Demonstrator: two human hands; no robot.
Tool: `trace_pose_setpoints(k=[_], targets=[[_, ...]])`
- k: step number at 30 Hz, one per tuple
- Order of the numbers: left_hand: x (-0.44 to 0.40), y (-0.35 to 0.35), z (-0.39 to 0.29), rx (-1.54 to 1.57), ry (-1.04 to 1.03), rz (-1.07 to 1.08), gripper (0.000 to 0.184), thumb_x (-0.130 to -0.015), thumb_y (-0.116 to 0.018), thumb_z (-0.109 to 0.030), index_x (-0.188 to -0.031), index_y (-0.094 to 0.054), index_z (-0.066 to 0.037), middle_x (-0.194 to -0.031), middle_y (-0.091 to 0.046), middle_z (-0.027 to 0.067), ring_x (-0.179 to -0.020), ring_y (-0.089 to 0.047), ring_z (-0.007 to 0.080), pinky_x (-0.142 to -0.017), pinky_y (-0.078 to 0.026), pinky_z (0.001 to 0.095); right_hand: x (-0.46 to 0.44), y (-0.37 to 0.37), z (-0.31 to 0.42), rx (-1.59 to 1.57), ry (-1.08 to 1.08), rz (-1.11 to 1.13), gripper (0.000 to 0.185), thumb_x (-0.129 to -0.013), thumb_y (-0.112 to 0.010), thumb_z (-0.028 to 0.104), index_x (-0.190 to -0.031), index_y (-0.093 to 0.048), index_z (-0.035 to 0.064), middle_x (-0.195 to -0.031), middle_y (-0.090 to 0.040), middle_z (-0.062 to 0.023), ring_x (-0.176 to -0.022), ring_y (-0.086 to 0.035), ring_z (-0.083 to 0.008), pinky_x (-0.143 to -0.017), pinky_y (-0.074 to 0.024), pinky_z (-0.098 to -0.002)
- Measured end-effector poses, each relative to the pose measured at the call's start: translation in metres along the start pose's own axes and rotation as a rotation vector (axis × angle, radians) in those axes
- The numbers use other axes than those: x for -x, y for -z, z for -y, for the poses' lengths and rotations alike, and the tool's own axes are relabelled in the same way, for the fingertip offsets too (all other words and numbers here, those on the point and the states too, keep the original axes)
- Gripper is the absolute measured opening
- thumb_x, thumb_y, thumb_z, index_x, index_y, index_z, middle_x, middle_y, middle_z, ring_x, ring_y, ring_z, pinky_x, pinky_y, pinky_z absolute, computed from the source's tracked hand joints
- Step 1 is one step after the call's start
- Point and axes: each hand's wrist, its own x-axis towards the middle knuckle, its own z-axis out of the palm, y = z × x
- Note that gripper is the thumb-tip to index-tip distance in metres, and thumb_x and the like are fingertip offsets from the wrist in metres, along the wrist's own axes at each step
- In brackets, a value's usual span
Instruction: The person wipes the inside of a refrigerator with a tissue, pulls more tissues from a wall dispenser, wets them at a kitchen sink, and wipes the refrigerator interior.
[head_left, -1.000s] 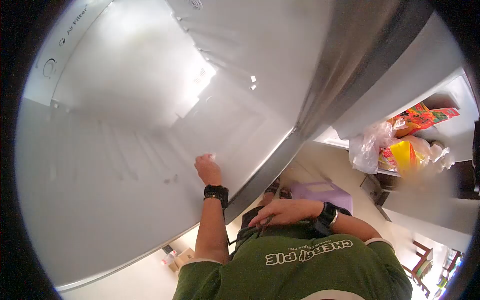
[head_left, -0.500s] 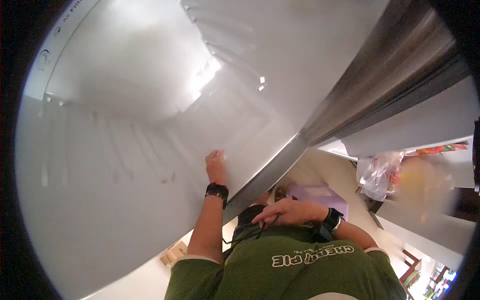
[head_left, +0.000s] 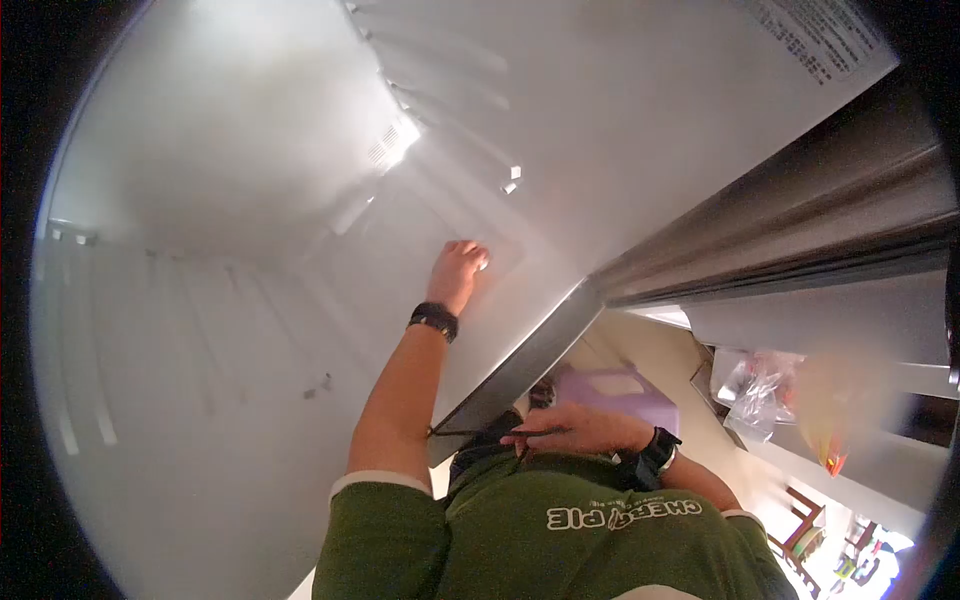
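My left hand (head_left: 458,272) is inside the white refrigerator compartment (head_left: 400,235), closed and pressed low against its inner surface. A small whitish bit shows at its fingers; what it is I cannot make out. A black band circles that wrist. In front of my waist, my right hand (head_left: 580,428) is curled around a thin black cord (head_left: 470,433), which stretches left toward my left forearm. That wrist wears a black watch (head_left: 660,450).
A metallic fridge edge (head_left: 520,365) runs between my body and the compartment. On the right, plastic bags (head_left: 760,390) sit on a door shelf. A purple stool (head_left: 625,395) stands on the floor, with a wooden chair (head_left: 800,525) farther off. Small clips (head_left: 512,180) stick out from the inner wall.
My left hand has moved farther into the compartment, up and to the right. The cord is now pulled straighter toward the left arm. The view has shifted slightly; my right hand stays near my waist.
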Motion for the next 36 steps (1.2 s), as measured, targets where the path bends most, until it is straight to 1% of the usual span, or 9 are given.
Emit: trace_pose_setpoints(k=[4,9,14,17,23,24,27,33,36], targets=[[0.024,0.031,-0.02,-0.216,0.053,0.07,0.014,-0.079,-0.052,-0.005,-0.092,-0.058,-0.007,-0.095,-0.057,0.0051,-0.085,-0.052,0.0282,-0.077,-0.045,0.0372,-0.002,0.005,0.011,-0.027,-0.002,0.017,0.031,-0.091,-0.051,0.014,-0.12,-0.054,0.0079,-0.098,-0.061,-0.007,-0.093,-0.058,-0.0159,-0.084,-0.0442,-0.0281],[0.002,0.018,-0.029,-0.088,-0.064,0.194,0.013,-0.082,-0.052,-0.009,-0.094,-0.057,-0.007,-0.099,-0.055,0.0037,-0.086,-0.052,0.0244,-0.079,-0.044,0.0345,-0.006,0.009,0.009,-0.103,-0.051,0.025,0.03,-0.091,-0.05,0.013,-0.121,-0.054,0.0089,-0.098,-0.06,-0.0068,-0.095,-0.058,-0.0171,-0.086,-0.0432,-0.0281],[-0.025,0.001,-0.012,-0.039,-0.202,0.214,0.02,-0.082,-0.053,-0.011,-0.101,-0.059,-0.007,-0.109,-0.055,0.0043,-0.1,-0.051,0.0242,-0.087,-0.044,0.0347,-0.015,0.012,-0.002,0.023,-0.036,0.041,0.034,-0.094,-0.046,0.026,-0.123,-0.052,0.0086,-0.105,-0.062,-0.0064,-0.094,-0.058,-0.0143,-0.086,-0.0446,-0.0292],[-0.027,0.003,0.003,-0.125,-0.172,0.274,0.022,-0.081,-0.054,-0.013,-0.102,-0.059,-0.008,-0.111,-0.054,0.0029,-0.103,-0.051,0.0236,-0.09,-0.044,0.0342,-0.021,0.012,-0.009,-0.011,-0.064,0.035,0.032,-0.094,-0.046,0.022,-0.12,-0.053,0.0059,-0.098,-0.061,-0.0063,-0.095,-0.058,-0.0156,-0.085,-0.0433,-0.0291],[-0.036,0.01,0.056,-0.238,-0.065,0.03,0.028,-0.077,-0.053,-0.005,-0.105,-0.056,-0.006,-0.111,-0.052,0.0044,-0.101,-0.051,0.0253,-0.088,-0.041,0.0384,-0.033,0.016,0.006,-0.011,-0.163,0.073,0.033,-0.094,-0.045,0.024,-0.119,-0.053,0.0051,-0.098,-0.062,-0.004,-0.097,-0.057,-0.0142,-0.087,-0.0414,-0.0274],[-0.038,0.003,0.074,-0.265,-0.041,0.032,0.032,-0.077,-0.052,-0.004,-0.109,-0.054,-0.006,-0.114,-0.052,0.006,-0.108,-0.048,0.0281,-0.089,-0.04,0.0395,-0.035,0.015,0.0,-0.02,-0.147,0.081,0.033,-0.094,-0.045,0.025,-0.12,-0.053,0.0059,-0.098,-0.062,-0.0035,-0.096,-0.057,-0.0137,-0.087,-0.0413,-0.0272],[-0.056,0.014,0.102,-0.453,0.016,0.013,0.034,-0.079,-0.053,-0.01,-0.113,-0.052,-0.005,-0.115,-0.051,0.0068,-0.113,-0.046,0.0282,-0.091,-0.039,0.0399,-0.042,0.017,-0.007,0.056,-0.1,0.107,0.038,-0.095,-0.041,0.035,-0.124,-0.051,0.0129,-0.098,-0.064,-0.0058,-0.091,-0.059,-0.0152,-0.082,-0.0457,-0.0288],[-0.08,0.017,0.15,-0.612,0.096,0.051,0.039,-0.084,-0.054,-0.027,-0.116,-0.051,-0.004,-0.118,-0.05,0.0042,-0.116,-0.043,0.0248,-0.092,-0.037,0.0407,-0.041,0.013,-0.007,0.011,-0.217,0.074,0.04,-0.094,-0.043,0.037,-0.125,-0.05,0.0127,-0.098,-0.064,-0.0063,-0.089,-0.06,-0.0147,-0.082,-0.0459,-0.0291],[-0.09,0.02,0.156,-0.578,0.199,0.059,0.039,-0.085,-0.052,-0.027,-0.116,-0.051,-0.004,-0.117,-0.051,0.0048,-0.113,-0.045,0.0228,-0.092,-0.037,0.0411,-0.04,0.01,-0.018,-0.083,-0.21,0.029,0.04,-0.093,-0.045,0.036,-0.125,-0.05,0.0126,-0.101,-0.064,-0.0068,-0.091,-0.06,-0.0147,-0.083,-0.0457,-0.0297]])
